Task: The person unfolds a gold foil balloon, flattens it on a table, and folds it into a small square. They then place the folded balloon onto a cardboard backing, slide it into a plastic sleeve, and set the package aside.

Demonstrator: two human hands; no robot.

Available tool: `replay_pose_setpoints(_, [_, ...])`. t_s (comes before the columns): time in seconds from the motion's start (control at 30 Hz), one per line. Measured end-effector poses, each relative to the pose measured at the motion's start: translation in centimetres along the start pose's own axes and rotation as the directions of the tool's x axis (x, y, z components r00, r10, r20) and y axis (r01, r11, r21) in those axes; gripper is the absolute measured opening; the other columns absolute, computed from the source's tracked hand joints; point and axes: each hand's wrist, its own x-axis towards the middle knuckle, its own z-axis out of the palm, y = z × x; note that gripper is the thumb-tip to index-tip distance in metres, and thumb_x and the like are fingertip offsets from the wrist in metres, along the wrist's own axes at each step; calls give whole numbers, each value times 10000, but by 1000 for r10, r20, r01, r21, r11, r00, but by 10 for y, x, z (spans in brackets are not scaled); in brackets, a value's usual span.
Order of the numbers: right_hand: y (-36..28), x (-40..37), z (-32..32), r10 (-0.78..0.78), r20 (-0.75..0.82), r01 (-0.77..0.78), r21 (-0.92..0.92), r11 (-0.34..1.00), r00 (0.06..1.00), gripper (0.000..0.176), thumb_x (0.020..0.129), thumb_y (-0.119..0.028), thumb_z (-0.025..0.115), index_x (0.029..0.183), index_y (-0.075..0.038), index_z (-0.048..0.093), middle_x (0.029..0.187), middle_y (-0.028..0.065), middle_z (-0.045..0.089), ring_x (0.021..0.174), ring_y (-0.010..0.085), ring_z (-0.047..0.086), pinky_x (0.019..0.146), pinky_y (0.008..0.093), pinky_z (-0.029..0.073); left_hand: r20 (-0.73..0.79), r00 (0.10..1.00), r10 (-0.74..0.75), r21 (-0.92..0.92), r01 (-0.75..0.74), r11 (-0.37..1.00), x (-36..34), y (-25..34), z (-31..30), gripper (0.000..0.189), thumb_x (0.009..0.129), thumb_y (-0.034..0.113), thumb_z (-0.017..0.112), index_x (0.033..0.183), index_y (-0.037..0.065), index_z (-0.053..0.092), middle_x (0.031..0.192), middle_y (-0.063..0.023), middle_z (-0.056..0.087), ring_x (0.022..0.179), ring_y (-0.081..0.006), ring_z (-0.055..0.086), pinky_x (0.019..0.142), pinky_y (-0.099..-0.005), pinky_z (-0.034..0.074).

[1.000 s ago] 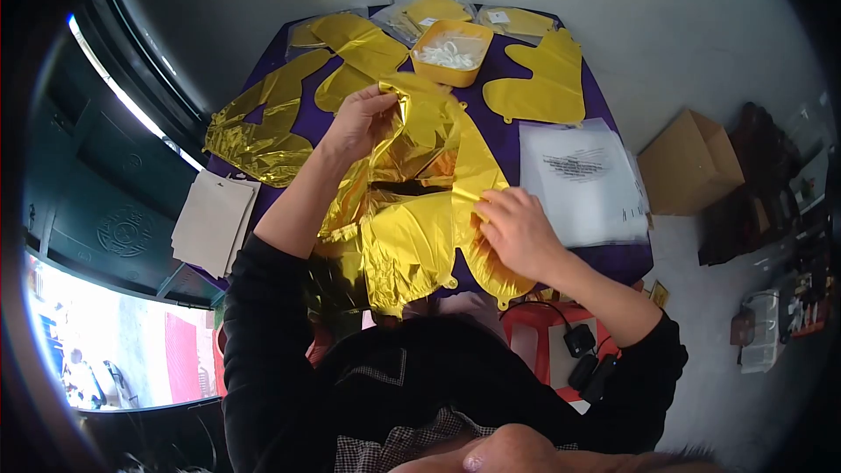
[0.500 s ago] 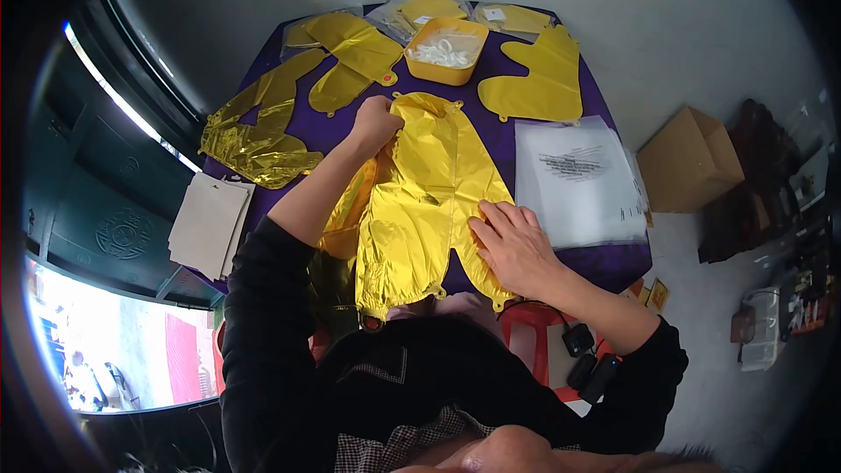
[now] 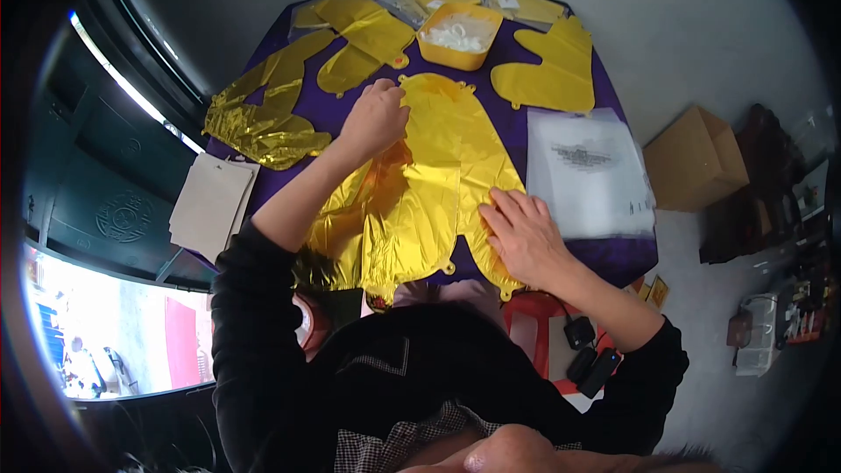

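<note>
A flat gold foil balloon (image 3: 429, 166) is spread in front of me, creased on its lower left and hanging over the table's near edge. At its upper left edge, my left hand (image 3: 377, 123) has its fingers curled together on the foil; the fingertips are partly hidden. My right hand (image 3: 530, 236) lies with fingers spread, pressing on the balloon's lower right part. Small tabs stick out along the balloon's top and bottom edges.
More flat gold balloons (image 3: 363, 31) (image 3: 556, 70) and a crumpled one (image 3: 263, 131) lie on the purple cloth (image 3: 337, 118). A yellow tub (image 3: 455, 60) holds white pieces. Plastic sleeves (image 3: 587, 188) lie right, card sheets (image 3: 210, 206) left. A cardboard box (image 3: 696, 158) stands beside the table.
The balloon now lies flatter and wider, its left part spread out to the left. My left hand has moved slightly up, while my right hand stays on the lower right part.
</note>
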Motion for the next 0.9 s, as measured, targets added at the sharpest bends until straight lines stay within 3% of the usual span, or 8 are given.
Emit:
replay_pose_setpoints(0.07, [0, -1, 1, 6, 4, -6, 6, 1000, 1000, 471, 799, -136, 690, 1232, -5, 555, 1316, 198, 517, 1207, 347, 476, 1005, 452, 360, 88, 984, 155, -271, -126, 954, -21, 2, -28, 344, 850, 212, 665, 1066, -54, 628, 1200, -247, 595, 1122, -390, 564, 973, -442, 457])
replay_pose_setpoints(0.13, [0, 0, 1, 6, -10, -6, 4, 1000, 1000, 473, 794, -136, 691, 1228, -5, 557, 1310, 196, 522, 1201, 348, 481, 1005, 451, 361, 195, 939, 284, -343, -206, 917, -52, 5, -58, 508, 832, 319, 736, 1202, -8, 616, 1322, -242, 544, 1271, -386, 491, 1050, -442, 416])
replay_pose_setpoints(0.27, [2, -2, -2, 48, 17, -49, 83, 995, 999, 525, 807, -146, 692, 1280, 3, 522, 1364, 198, 489, 1245, 360, 450, 1026, 453, 351, 356, 807, 472, -274, -393, 878, -117, 25, -114, 989, 678, 437, 844, 1471, 75, 377, 1524, -223, 332, 1451, -400, 248, 1185, -550, 209])
replay_pose_setpoints(0.37, [2, -8, -12, 37, 26, -39, 97, 995, 999, 570, 821, -219, 696, 1307, 8, 504, 1414, 208, 446, 1287, 366, 417, 1048, 457, 329, 562, 773, 295, -63, -316, 947, -159, 53, -132, 1123, 618, 414, 869, 1522, 101, 283, 1567, -203, 266, 1476, -387, 192, 1208, -545, 135])
replay_pose_setpoints(0.47, [-4, -16, -17, 11, 56, -16, 102, 995, 998, 596, 822, -287, 699, 1306, 5, 513, 1426, 211, 435, 1305, 364, 405, 1061, 466, 312, 529, 791, 308, -65, -324, 944, -195, 54, -109, 1192, 563, 386, 886, 1539, 120, 256, 1589, -173, 237, 1488, -370, 163, 1213, -544, 114])
replay_pose_setpoints(0.6, [-14, -25, -12, -25, 113, 13, 103, 995, 993, 639, 813, -371, 700, 1309, -6, 529, 1435, 213, 430, 1331, 360, 389, 1076, 481, 294, 416, 827, 377, 19, -423, 906, -210, 55, -76, 802, 753, 172, 692, 1483, 102, 367, 1536, -142, 363, 1450, -336, 299, 1195, -544, 174])
replay_pose_setpoints(0.63, [-13, -27, -10, -30, 120, 20, 82, 996, 992, 679, 811, -420, 695, 1325, -11, 525, 1438, 213, 429, 1342, 358, 381, 1081, 481, 289, 358, 863, 358, -78, -354, 932, -210, 60, -77, 665, 783, 90, 592, 1428, 59, 438, 1498, -151, 417, 1427, -328, 349, 1181, -545, 206])
replay_pose_setpoints(0.9, [-15, -28, -8, -23, 112, 15, 71, 997, 993, 699, 812, -470, 688, 1318, -12, 537, 1446, 208, 426, 1345, 356, 379, 1085, 486, 289, 313, 899, 306, -28, -313, 949, -212, 59, -62, 576, 837, 107, 579, 1392, -9, 475, 1473, -174, 449, 1418, -330, 365, 1169, -552, 225])
